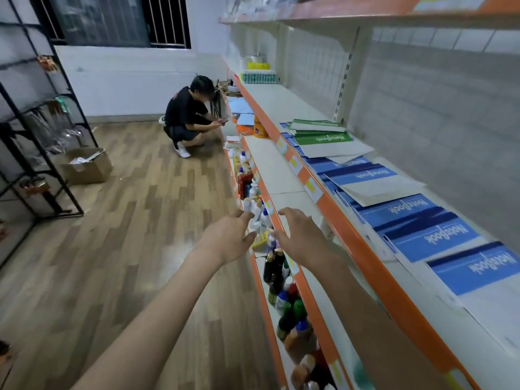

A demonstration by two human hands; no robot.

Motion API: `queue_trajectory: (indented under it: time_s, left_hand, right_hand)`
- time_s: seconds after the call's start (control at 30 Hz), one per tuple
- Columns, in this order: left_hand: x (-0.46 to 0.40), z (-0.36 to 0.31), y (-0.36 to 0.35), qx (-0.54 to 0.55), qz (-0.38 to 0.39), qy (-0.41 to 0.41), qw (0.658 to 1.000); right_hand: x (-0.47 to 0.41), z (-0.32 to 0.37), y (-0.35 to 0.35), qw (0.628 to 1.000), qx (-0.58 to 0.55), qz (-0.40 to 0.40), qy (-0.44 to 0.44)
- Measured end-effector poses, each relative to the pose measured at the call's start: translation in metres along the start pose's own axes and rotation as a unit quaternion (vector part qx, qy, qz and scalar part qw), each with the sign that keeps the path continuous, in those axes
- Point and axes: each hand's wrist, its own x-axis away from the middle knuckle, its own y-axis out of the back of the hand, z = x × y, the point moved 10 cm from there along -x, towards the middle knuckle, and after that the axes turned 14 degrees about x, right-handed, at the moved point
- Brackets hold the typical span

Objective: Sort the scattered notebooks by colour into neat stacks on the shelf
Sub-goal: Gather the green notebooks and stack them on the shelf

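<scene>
Forward, both hands (228, 243) empty, loose-fingered.

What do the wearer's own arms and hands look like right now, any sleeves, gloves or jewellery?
Both arms are bare along all of their visible length: no sleeves in view. The left hand and right hand wear no gloves, and no rings, watch or bracelets are visible on them or on the wrists. Motion blur softens the fingertips, so fine marks cannot be ruled out.

bottles (284, 302) below, cardboard box (85, 166) behind

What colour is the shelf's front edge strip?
Orange, seen in the head view.
</scene>
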Motion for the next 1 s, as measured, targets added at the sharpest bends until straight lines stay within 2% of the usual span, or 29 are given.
queue_trajectory:
  time_s: [0.27,0.47,0.63,1.0]
  left_hand:
    - [-0.111,0.012,0.007,0.037,0.019,-0.077,0.996]
    - [-0.195,0.026,0.030,0.023,0.050,-0.149,0.987]
    - [-0.244,0.043,0.047,-0.009,0.048,-0.200,0.979]
    - [-0.336,0.079,0.052,0.012,0.055,-0.230,0.971]
  right_hand:
    - [-0.082,-0.026,0.011,0.996,0.042,-0.033,-0.068]
    - [-0.157,-0.028,0.005,0.992,0.046,-0.026,-0.119]
    - [-0.204,-0.027,0.005,0.986,0.057,-0.051,-0.147]
    - [-0.298,-0.032,-0.004,0.978,0.059,-0.053,-0.192]
